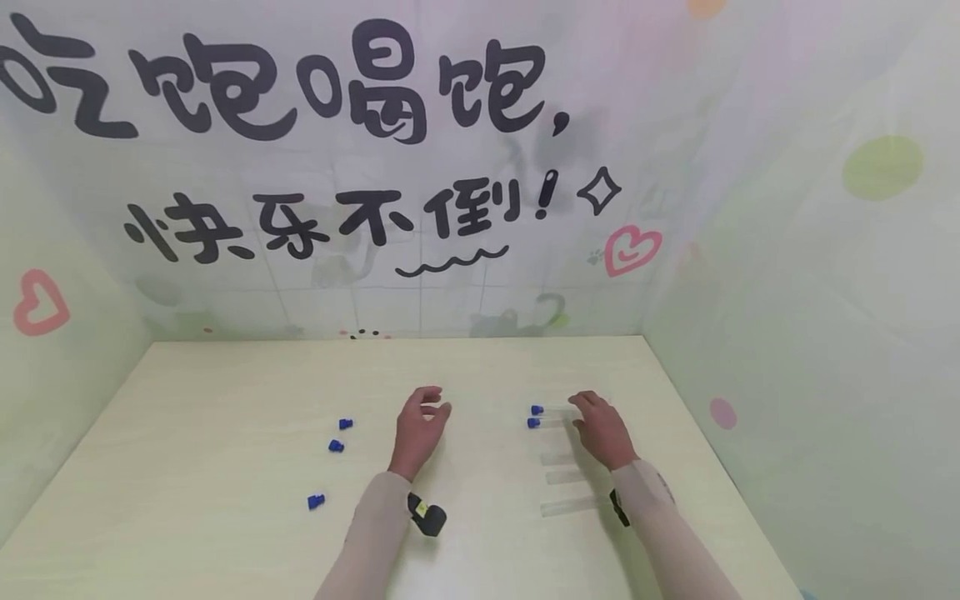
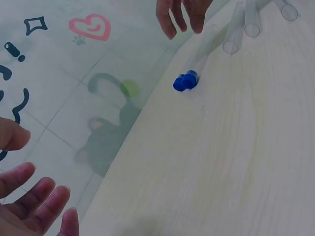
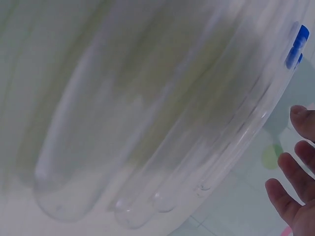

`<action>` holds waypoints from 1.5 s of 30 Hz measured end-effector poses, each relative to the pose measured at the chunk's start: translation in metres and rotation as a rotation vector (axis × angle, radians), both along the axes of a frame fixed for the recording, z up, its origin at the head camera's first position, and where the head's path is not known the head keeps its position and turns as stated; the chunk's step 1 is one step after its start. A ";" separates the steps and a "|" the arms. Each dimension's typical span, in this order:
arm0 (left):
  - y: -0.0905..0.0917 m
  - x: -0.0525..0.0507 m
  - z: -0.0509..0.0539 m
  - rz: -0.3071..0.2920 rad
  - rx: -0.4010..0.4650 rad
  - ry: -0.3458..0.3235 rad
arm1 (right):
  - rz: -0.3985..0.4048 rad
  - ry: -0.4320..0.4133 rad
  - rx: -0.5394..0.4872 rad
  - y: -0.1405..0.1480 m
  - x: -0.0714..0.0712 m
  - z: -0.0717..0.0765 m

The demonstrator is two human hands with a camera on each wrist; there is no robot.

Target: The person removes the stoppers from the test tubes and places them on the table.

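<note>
Two clear tubes with blue caps [image 1: 533, 423] lie side by side toward the back right in the head view. Three uncapped clear tubes [image 1: 570, 505] lie nearer the front, their left ends open. My right hand [image 1: 604, 429] is over the right part of the capped tubes, fingers loosely bent, gripping nothing visible; whether it touches them I cannot tell. Left of the tubes, my left hand [image 1: 422, 432] is held above the table with relaxed, parted fingers and nothing in them. Three loose blue caps [image 1: 337, 446] lie on the table to its left.
The pale wooden table [image 1: 247, 392] meets a printed backdrop [image 1: 420, 308] along its back edge, and a side sheet [image 1: 810, 400] stands at the right. Dark wrist cameras [image 1: 428, 515] are strapped to both wrists.
</note>
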State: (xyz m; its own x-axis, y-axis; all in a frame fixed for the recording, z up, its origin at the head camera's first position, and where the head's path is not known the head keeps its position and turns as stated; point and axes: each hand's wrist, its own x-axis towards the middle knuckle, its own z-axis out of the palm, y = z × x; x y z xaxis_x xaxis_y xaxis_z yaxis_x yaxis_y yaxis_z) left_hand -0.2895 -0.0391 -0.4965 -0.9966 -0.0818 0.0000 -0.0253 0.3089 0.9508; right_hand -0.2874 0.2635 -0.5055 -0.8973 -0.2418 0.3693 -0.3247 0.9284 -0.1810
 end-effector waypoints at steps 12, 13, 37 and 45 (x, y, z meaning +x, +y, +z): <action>0.039 0.001 -0.014 -0.061 0.019 -0.040 | -0.004 -0.093 0.009 0.000 -0.003 -0.004; 0.041 0.000 -0.016 -0.063 0.021 -0.046 | -0.006 -0.105 0.010 0.000 -0.003 -0.004; 0.059 0.006 -0.034 -0.209 -0.034 -0.044 | 0.012 -0.128 0.120 -0.003 -0.005 -0.017; 0.054 0.003 -0.028 -0.206 -0.048 -0.060 | 0.022 -0.142 0.147 -0.007 -0.003 -0.008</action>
State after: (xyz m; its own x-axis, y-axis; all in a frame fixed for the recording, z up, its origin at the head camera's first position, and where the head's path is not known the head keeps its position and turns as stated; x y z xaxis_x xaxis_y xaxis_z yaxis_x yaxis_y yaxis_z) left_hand -0.2868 0.0152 -0.5250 -0.9906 0.1223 -0.0608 -0.0131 0.3582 0.9336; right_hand -0.2904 0.2565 -0.5130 -0.9319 -0.3036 0.1985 -0.3257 0.9412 -0.0897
